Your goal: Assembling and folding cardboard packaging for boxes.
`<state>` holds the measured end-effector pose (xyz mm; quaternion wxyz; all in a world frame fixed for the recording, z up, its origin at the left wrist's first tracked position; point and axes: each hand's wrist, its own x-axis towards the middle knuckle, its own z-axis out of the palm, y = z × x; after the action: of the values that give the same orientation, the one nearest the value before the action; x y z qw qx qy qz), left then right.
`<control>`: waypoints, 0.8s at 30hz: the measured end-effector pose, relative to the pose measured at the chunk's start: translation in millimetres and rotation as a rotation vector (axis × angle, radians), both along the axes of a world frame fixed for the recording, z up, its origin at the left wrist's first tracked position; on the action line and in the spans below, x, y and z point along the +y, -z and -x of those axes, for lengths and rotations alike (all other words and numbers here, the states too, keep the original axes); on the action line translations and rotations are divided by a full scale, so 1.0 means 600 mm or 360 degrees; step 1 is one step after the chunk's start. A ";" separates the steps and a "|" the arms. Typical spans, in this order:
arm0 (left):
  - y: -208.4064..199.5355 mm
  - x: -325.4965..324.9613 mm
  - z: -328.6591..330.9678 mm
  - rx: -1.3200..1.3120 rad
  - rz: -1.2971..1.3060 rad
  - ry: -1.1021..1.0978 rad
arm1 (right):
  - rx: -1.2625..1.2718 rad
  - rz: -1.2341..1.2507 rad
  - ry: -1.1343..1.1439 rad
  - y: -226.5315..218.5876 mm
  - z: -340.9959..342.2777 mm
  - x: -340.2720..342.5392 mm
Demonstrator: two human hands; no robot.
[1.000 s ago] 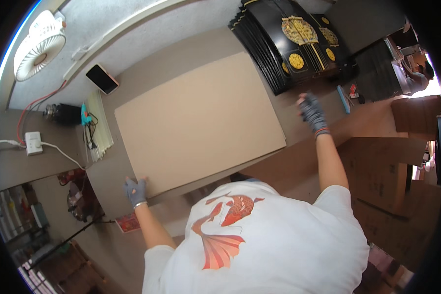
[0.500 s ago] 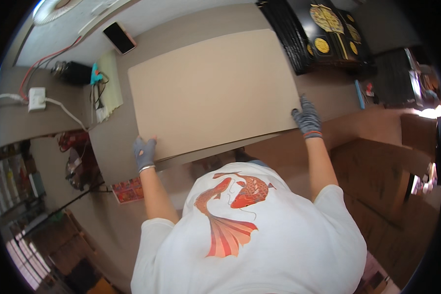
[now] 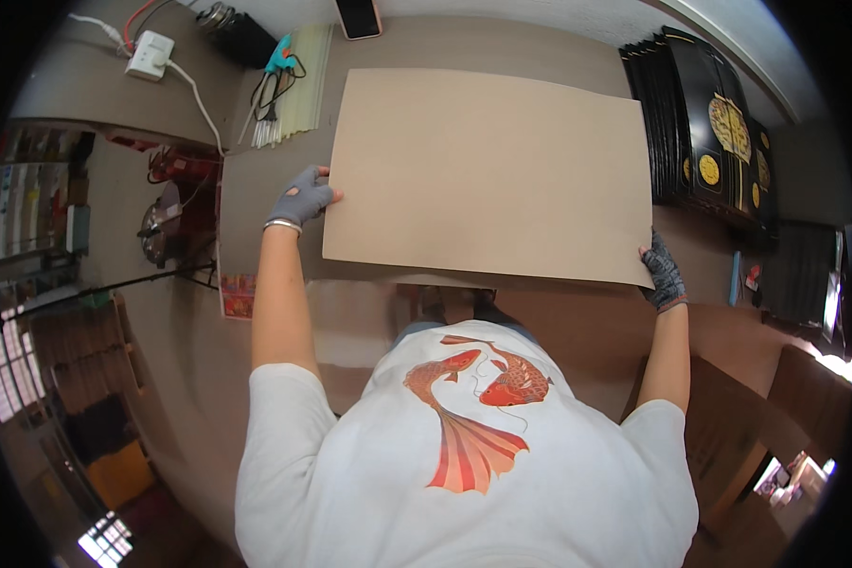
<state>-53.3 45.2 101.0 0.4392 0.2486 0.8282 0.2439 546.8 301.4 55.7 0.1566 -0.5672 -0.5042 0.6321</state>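
A large plain beige cardboard sheet (image 3: 492,175) lies in front of me over the worktable, its near edge along the table's front. My left hand (image 3: 303,201), in a grey glove with bare fingertips, is closed on the sheet's left edge, below the middle of that side. At the near right corner my right hand (image 3: 665,273), in a darker mottled grey glove, grips the sheet with its thumb on top. The fingers under the sheet are hidden on both sides.
Left of the sheet lie a teal glue gun (image 3: 281,55) and a bundle of translucent glue sticks (image 3: 306,90). Behind are a black bottle (image 3: 241,36), a white power socket (image 3: 150,55) and a phone (image 3: 360,19). Black panels with gold patterns (image 3: 719,142) are stacked at the right.
The view has swung, so the sheet appears turned clockwise and further right. My left hand has moved from the near left corner up the left edge. My right hand sits closer to the near right corner.
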 end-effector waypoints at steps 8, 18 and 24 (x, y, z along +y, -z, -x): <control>-0.056 0.032 -0.094 0.0096 -0.0457 0.0303 | -0.0083 -0.0172 -0.0067 0.038 -0.029 -0.001; 0.077 0.153 -0.239 0.1461 -0.0618 0.1355 | 0.0886 -0.0301 -0.0269 -0.062 0.060 -0.008; 0.074 0.177 -0.253 0.1356 -0.0135 0.1699 | 0.0838 -0.0185 0.0486 -0.082 0.173 -0.014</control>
<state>98.4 151.3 56.5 0.1249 0.7141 0.6825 -0.0929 442.8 293.1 104.6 0.4073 -0.4432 -0.3904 0.6966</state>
